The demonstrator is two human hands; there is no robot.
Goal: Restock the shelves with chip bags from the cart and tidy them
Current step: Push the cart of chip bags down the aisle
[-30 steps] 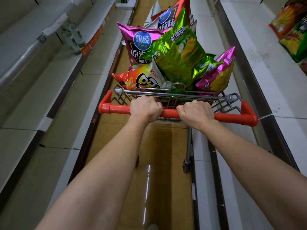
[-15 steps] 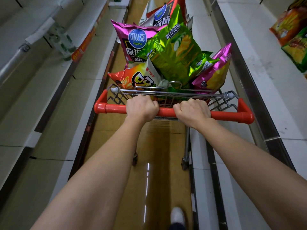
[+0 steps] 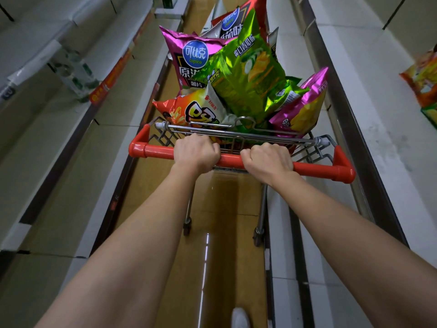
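A wire shopping cart with a red handle [image 3: 153, 151] stands in the aisle ahead of me, piled with chip bags. A pink bag [image 3: 186, 60] leans at the back left, a large green bag [image 3: 246, 74] lies across the middle, an orange bag [image 3: 189, 111] sits at the front left and a pink-and-yellow bag [image 3: 305, 107] at the front right. A red bag [image 3: 236, 17] pokes up behind them. My left hand [image 3: 196, 152] and my right hand [image 3: 267, 159] both grip the red handle, side by side.
Pale shelves [image 3: 369, 74] run along both sides of the narrow brown-floored aisle [image 3: 220, 233]. A few chip bags [image 3: 423, 79] lie on the right shelf at the far right. A pack of clear bottles [image 3: 73, 72] stands on the left shelf. My white shoe [image 3: 240, 318] shows at the bottom.
The cart and I have rolled forward along the aisle; the shelf items on both sides have slid nearer. My shoe has stepped into view. Both hands keep their grip.
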